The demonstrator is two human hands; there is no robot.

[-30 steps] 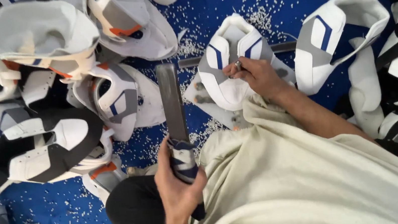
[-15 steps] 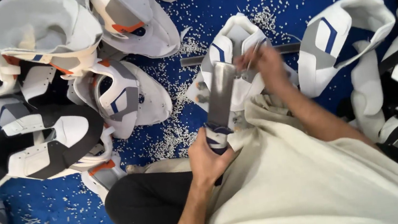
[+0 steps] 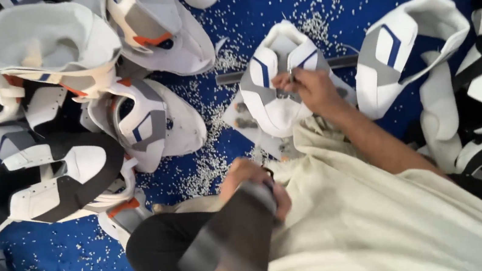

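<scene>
A white shoe upper with grey and blue panels; right hand pinches it, left hand grips a dark flat tool.

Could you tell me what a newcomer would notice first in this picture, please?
The blue floor, strewn with small white bits, is ringed by heaps of white, grey and black shoe uppers. At centre the right hand pinches a small tool against a white and grey upper. Below, the left hand grips a blurred dark flat tool.
</scene>
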